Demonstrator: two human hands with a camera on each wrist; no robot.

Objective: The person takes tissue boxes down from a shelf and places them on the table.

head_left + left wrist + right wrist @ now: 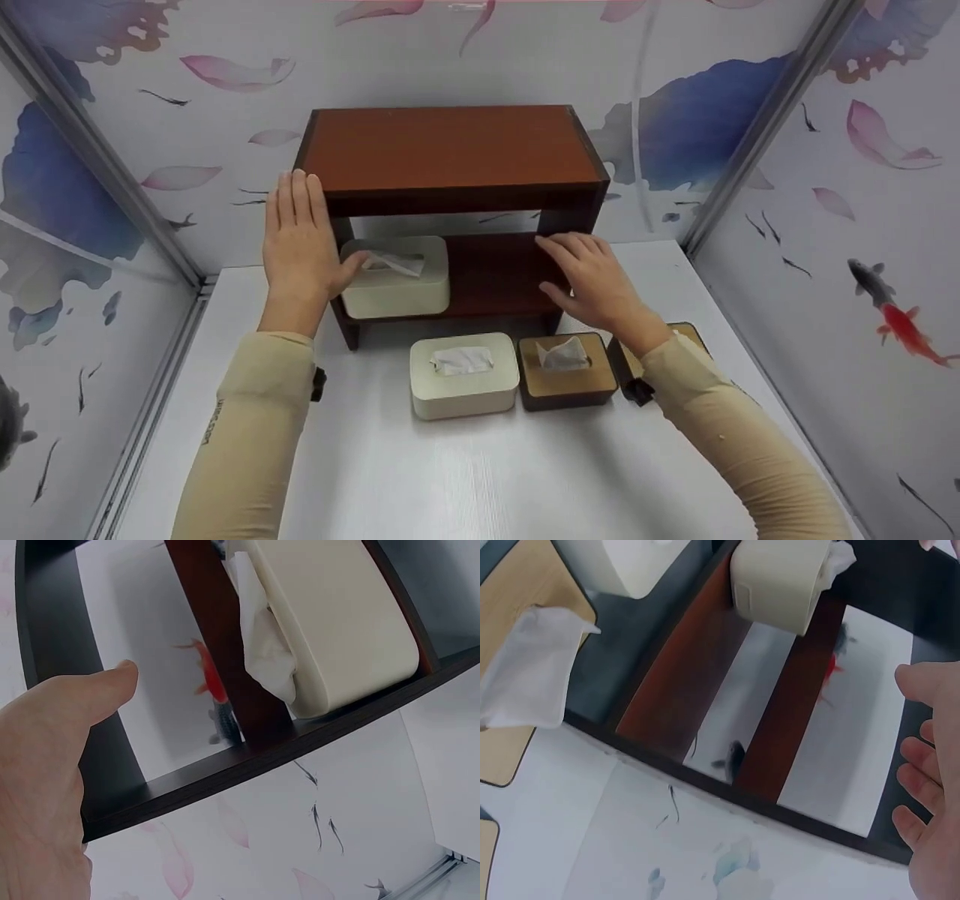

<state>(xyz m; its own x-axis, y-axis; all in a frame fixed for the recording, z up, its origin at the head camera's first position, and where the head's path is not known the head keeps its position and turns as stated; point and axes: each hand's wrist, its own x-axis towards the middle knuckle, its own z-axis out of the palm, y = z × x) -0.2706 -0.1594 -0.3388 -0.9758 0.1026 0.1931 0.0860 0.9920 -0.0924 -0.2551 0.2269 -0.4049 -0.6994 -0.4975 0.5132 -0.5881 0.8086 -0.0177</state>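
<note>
A dark red-brown wooden shelf point(457, 146) stands against the back wall. My left hand point(296, 251) lies flat along its left front corner, fingers straight and thumb out near a cream tissue box point(397, 300) at the left of the lower board. In the left wrist view, the left hand point(41, 765) holds nothing in its visible fingers. At the shelf's right side is my right hand point(592, 281), fingers loosely bent. Nothing is between its fingers and thumb in the right wrist view, where the hand point(941, 780) appears beside the frame; contact is unclear.
In front of the shelf on the white table point(450, 480) sit a second cream tissue box point(465, 403) and a brown wood-topped tissue box point(566, 390). Another wood-topped box point(688, 331) is partly hidden under the right forearm. Patterned panels point(855, 247) enclose the sides and back.
</note>
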